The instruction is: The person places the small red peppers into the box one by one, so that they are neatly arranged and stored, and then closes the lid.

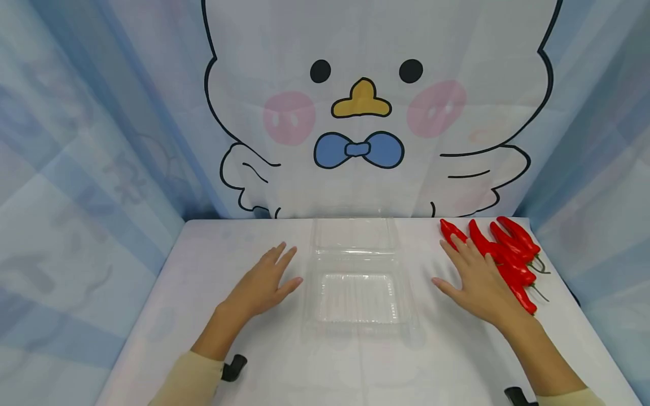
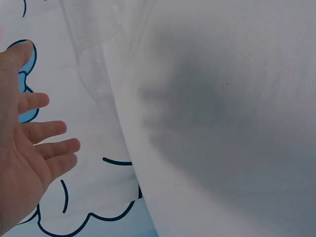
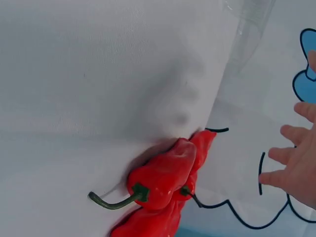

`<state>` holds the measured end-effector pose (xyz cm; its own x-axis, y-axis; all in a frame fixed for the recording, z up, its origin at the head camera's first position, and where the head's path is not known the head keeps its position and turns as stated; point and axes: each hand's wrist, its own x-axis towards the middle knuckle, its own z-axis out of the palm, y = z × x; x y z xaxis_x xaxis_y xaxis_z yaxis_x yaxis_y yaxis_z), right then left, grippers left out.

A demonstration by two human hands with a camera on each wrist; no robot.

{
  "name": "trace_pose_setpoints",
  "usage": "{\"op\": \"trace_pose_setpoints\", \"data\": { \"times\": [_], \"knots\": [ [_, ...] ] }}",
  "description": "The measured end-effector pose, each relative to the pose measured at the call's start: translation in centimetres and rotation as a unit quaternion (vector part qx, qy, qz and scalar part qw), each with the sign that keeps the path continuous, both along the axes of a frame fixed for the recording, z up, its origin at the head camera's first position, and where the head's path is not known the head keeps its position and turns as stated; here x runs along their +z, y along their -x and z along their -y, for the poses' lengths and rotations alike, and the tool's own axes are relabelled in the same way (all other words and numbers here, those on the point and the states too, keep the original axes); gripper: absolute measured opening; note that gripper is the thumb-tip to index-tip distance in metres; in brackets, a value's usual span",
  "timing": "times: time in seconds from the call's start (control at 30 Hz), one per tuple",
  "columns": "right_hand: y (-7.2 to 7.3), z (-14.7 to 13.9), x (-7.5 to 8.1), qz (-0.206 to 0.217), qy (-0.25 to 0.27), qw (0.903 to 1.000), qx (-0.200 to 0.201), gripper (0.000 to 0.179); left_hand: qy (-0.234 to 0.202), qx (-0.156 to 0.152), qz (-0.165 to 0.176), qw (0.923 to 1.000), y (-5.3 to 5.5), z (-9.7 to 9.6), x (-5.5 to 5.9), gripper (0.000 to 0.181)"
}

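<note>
A clear plastic clamshell box (image 1: 358,293) lies with its lid raised at the middle of the white table. To its left, my left hand (image 1: 261,285) hovers with fingers spread and nothing in them; the left wrist view shows the same hand (image 2: 29,153) with its palm bare. On the right, my right hand (image 1: 474,282) is held above the table, fingers apart, overlapping the red peppers (image 1: 513,259) in the head view. In the right wrist view that hand (image 3: 296,158) stands apart from the peppers (image 3: 163,173), which show green stems.
The white table (image 1: 203,248) ends at a back edge against a curtain with a cartoon bird (image 1: 360,107). Blue and white curtains (image 1: 76,225) hang at both sides. A black strap piece (image 1: 234,368) sits at the left wrist.
</note>
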<state>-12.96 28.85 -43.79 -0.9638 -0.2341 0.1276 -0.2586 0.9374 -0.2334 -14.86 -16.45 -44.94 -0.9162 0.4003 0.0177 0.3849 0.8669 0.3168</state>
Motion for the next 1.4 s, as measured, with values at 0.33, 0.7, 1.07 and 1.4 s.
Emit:
{"op": "trace_pose_setpoints", "data": {
  "times": [0.33,0.7,1.07,1.4],
  "knots": [
    [0.1,-1.7,0.0,0.047,0.029,0.9985,0.0,0.105,-0.054,0.0,0.024,0.9983,0.3,-0.4,-0.9,0.077],
    [-0.4,-4.2,-0.5,0.043,0.045,0.998,-0.014,0.106,-0.119,-0.002,0.044,0.992,0.6,-0.8,-1.4,0.077],
    [-0.5,-6.1,-1.2,0.074,0.077,0.9939,-0.027,0.105,-0.182,0.026,0.118,0.9758,1.0,-1.4,-2.0,0.08],
    [-0.9,-7.1,-1.9,0.098,0.079,0.9915,-0.032,0.108,-0.221,0.077,0.172,0.9568,2.2,-2.0,-2.2,0.082]
  ]
}}
